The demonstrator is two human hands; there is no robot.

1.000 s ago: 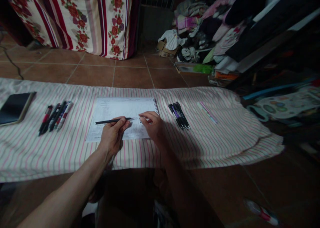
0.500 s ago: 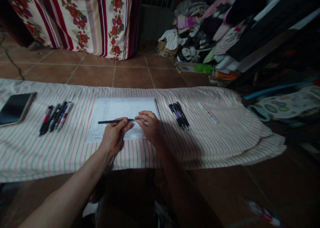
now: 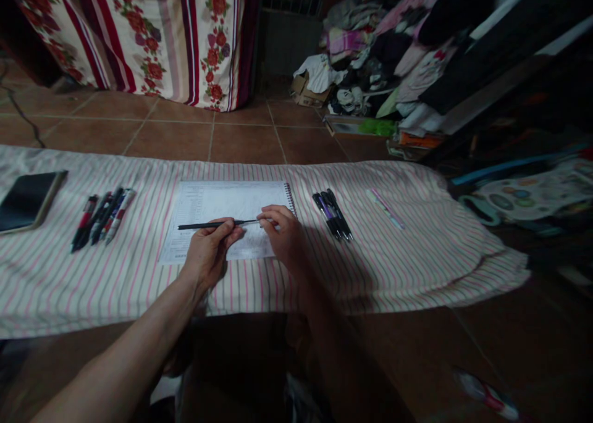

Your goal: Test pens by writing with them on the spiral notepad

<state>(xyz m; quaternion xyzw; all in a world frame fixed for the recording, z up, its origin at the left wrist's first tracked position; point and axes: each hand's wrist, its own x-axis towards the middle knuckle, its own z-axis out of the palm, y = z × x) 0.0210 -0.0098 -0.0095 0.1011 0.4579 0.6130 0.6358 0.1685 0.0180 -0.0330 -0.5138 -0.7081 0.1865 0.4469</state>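
My left hand [image 3: 210, 244] is closed round a black pen barrel [image 3: 199, 226], held level above a spiral notebook [image 3: 259, 191] with printed pages. A thin pen refill [image 3: 251, 221] sticks out of the barrel's right end. Its far end is pinched between the thumb and fingertips of my right hand [image 3: 283, 231]. Both hands hover over the notebook's lower half and hide part of it. To the right lie several black and purple pens [image 3: 331, 215], side by side. Farther right is a slim pastel pen or stick [image 3: 386, 209].
Several red, black and white pens [image 3: 102, 218] lie left of the notebook. A dark-screened tablet or phone [image 3: 30, 201] rests at the far left. Everything sits on a striped cloth [image 3: 417, 244]. Clothes [image 3: 370, 46] are heaped beyond, near a floral curtain [image 3: 162, 40].
My right hand has shifted right, away from the left, and a longer stretch of the refill now shows outside the barrel. The left hand has moved slightly left with the barrel.
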